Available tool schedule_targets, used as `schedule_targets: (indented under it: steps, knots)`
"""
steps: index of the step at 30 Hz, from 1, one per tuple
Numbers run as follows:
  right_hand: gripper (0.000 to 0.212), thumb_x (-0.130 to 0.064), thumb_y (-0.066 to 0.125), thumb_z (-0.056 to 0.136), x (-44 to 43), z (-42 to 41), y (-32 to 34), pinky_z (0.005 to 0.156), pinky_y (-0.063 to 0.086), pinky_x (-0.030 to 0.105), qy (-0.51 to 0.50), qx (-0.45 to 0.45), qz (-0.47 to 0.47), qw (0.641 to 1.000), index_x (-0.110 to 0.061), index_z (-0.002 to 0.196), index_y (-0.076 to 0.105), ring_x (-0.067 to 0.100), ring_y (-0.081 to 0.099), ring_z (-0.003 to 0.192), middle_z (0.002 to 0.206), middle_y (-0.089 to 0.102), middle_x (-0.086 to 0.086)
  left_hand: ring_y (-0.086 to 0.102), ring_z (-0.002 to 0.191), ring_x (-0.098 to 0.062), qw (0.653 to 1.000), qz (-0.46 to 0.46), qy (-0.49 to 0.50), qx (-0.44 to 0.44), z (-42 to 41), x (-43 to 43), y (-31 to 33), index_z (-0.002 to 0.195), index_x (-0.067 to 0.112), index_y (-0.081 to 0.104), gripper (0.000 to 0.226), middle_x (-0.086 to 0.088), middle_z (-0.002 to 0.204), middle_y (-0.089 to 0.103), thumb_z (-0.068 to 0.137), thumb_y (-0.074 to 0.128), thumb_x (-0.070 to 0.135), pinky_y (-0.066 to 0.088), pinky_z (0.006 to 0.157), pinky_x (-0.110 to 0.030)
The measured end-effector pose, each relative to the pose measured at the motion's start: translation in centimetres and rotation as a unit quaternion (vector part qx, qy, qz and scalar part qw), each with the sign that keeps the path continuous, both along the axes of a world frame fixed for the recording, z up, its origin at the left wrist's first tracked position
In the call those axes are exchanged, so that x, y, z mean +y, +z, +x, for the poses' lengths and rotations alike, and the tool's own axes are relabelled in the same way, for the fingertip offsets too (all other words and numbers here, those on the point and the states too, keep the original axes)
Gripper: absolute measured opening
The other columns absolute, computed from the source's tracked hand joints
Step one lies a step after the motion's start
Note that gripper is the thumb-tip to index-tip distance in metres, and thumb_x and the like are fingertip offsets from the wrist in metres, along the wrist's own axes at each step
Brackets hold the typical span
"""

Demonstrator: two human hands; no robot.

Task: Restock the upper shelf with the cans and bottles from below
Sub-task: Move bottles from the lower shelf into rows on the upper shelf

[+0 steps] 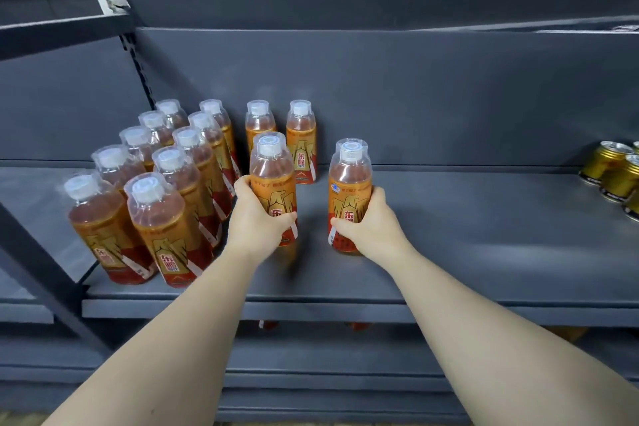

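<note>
My left hand point(257, 218) grips an orange drink bottle point(273, 169) with a white cap, held upright on the dark grey upper shelf point(484, 252). My right hand point(371, 223) grips a second, matching bottle point(350, 176), upright just to the right. Behind them two more bottles point(301, 135) stand against the back wall. To the left, several bottles point(166, 204) of the same kind stand in two rows running front to back.
Several gold cans point(612, 173) stand at the shelf's right edge. A dark upright post point(41, 252) and a slotted rail point(140, 69) bound the left side. Under the shelf's front lip point(311, 313), bits of bottles point(358, 325) on a lower level peek out.
</note>
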State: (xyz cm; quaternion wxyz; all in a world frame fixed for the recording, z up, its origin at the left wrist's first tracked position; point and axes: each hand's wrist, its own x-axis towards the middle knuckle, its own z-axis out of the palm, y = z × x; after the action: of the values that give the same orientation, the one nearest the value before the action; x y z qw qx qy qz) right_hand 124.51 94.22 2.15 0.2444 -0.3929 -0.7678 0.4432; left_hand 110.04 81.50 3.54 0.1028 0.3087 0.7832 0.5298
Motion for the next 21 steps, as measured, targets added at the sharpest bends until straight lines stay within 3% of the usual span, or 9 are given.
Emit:
schedule_targets:
  steps: [4,10,15,21]
  knots:
    - [0.071,-0.033,0.082,0.08,1.0,-3.8,-0.4,0.088,0.049,0.029,0.0,0.001,0.001,1.0,-0.023,0.133,0.036,0.014,0.056,0.11,0.125,0.055,-0.005,0.05,0.118,-0.019,1.0,0.01,0.02,-0.005,-3.6,1.5,-0.7,0.141,0.019,0.028,0.084,0.0,0.129,0.046,0.078,0.083,0.011,0.046,0.09,-0.03]
    - [0.072,-0.032,0.083,0.08,2.1,-8.7,-1.0,0.087,0.049,0.028,0.005,-0.001,0.002,1.0,-0.023,0.134,0.036,0.013,0.055,0.109,0.122,0.055,-0.007,0.047,0.126,-0.024,0.999,0.002,0.044,-0.016,-7.0,3.7,-1.8,0.144,0.019,0.028,0.082,-0.003,0.138,0.042,0.081,0.079,0.009,0.045,0.102,-0.04]
    - [0.071,-0.031,0.083,0.08,3.0,-11.1,-1.4,0.087,0.049,0.028,-0.001,0.012,0.003,1.0,-0.021,0.133,0.038,0.015,0.058,0.11,0.123,0.057,-0.005,0.043,0.13,-0.022,0.999,0.011,0.037,-0.018,-8.2,5.2,-2.4,0.146,0.02,0.025,0.08,-0.003,0.141,0.039,0.085,0.074,0.006,0.038,0.097,-0.029]
    - [0.067,-0.032,0.082,0.079,4.3,-12.7,-1.8,0.091,0.051,0.034,-0.018,0.026,-0.002,0.999,-0.022,0.129,0.039,0.016,0.059,0.11,0.123,0.058,-0.004,0.041,0.133,-0.023,0.999,0.013,0.032,-0.032,-9.2,6.6,-2.6,0.148,0.022,0.021,0.082,-0.002,0.145,0.037,0.086,0.072,0.005,0.038,0.099,-0.031]
